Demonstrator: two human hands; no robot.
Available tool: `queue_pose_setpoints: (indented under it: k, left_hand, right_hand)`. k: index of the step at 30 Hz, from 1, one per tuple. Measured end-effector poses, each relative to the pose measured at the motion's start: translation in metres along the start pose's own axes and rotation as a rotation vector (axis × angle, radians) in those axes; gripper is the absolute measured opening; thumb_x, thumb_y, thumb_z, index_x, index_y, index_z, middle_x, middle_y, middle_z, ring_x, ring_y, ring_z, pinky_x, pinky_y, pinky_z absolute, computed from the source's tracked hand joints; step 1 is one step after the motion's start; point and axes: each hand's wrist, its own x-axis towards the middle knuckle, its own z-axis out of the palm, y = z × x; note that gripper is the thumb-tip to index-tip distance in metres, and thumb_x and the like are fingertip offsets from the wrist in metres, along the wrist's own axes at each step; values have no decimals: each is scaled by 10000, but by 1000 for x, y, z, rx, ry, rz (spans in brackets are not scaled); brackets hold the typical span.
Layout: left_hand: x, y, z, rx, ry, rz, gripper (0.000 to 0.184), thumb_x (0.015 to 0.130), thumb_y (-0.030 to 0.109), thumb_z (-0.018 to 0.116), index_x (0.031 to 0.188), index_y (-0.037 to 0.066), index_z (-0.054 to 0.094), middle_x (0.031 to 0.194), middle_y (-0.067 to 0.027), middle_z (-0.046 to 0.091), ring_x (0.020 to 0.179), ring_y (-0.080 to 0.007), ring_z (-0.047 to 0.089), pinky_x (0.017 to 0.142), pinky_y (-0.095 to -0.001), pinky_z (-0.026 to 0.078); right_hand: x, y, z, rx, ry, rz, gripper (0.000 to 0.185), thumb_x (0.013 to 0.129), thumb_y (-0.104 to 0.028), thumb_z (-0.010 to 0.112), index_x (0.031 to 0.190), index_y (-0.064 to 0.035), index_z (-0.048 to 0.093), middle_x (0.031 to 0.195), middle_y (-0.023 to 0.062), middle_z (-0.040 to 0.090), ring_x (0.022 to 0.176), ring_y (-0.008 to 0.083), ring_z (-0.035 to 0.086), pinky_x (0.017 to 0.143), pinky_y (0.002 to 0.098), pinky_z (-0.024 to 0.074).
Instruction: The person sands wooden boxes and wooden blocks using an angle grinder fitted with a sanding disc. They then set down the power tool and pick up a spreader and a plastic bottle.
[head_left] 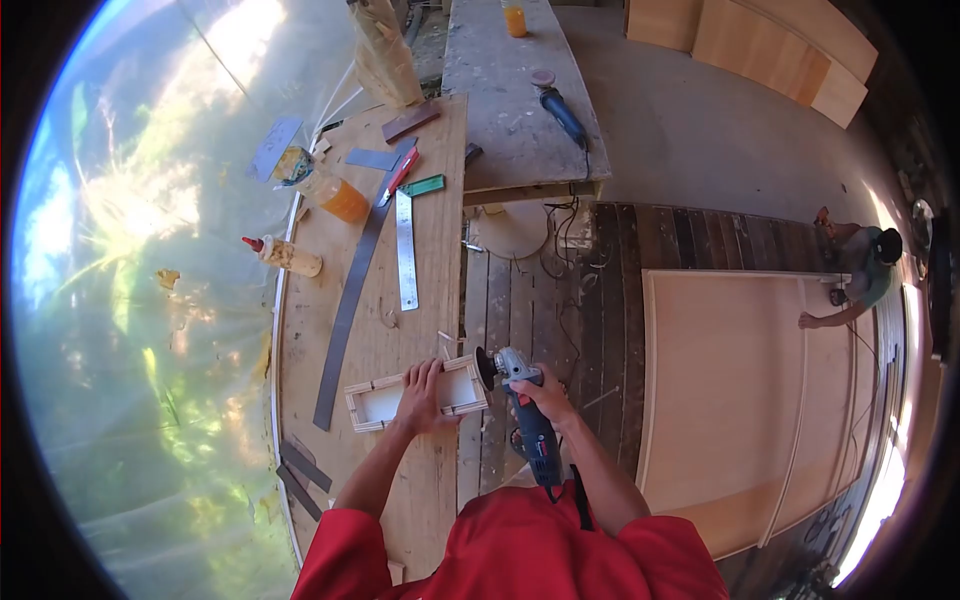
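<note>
A small rectangular wooden frame (366, 406) with a white bottom lies near the right edge of the wooden workbench (420, 500). My left hand (422, 398) is closed over its long sides, pressing across it. In my right hand (545, 397) is a blue-grey angle grinder (538, 445), gripped near its silver head. The grinder's dark disc (485, 369) is at the right end of the frame; whether it touches cannot be made out. The grinder's body points down toward the red shirt.
On the bench are a steel square (405, 250), a long dark strip (345, 320), a glue bottle (290, 258) and an orange-filled container (342, 199). Another grinder (565, 118) lies on the far table (490, 70). Cables hang below it. A co-worker (872, 270) is beside large panels (725, 400) at right.
</note>
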Motion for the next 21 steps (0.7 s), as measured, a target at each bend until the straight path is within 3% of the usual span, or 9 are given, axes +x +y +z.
queue_pose_setpoints:
  k: [5, 11, 14, 21]
  left_hand:
    - [0, -3, 5, 23, 12, 37, 1118, 538, 498, 816, 1378, -23, 292, 1358, -202, 390, 1279, -387, 337, 1091, -494, 222]
    - [-1, -6, 6, 55, 12, 56, 1154, 514, 504, 828, 1381, -24, 281, 1349, -212, 386, 1277, -392, 335, 1083, -503, 217]
    - [-1, -7, 8, 46, 9, 46, 1163, 494, 473, 840, 1385, -13, 272, 1348, -213, 375, 1276, -398, 329, 1080, -507, 217]
    - [-1, -7, 4, 62, -32, 37, 1161, 523, 535, 821, 1379, -29, 276, 1347, -213, 379, 1294, -385, 320, 1093, -506, 201]
  right_hand:
    - [15, 20, -11, -55, 52, -61, 527, 720, -290, 795, 1071, -27, 503, 851, 77, 591, 659, 149, 610, 562, 282, 517]
    - [31, 25, -24, -100, 60, 23, 567, 708, -315, 797, 1096, -21, 507, 857, 74, 582, 682, 137, 595, 580, 290, 510]
    - [26, 22, -21, -99, 66, -44, 555, 733, -290, 782, 1114, -38, 467, 831, 103, 600, 635, 171, 622, 545, 314, 539]
    - [19, 23, -8, -157, 93, -125, 615, 719, -310, 786, 1168, -27, 476, 916, 103, 593, 704, 160, 609, 575, 313, 532]
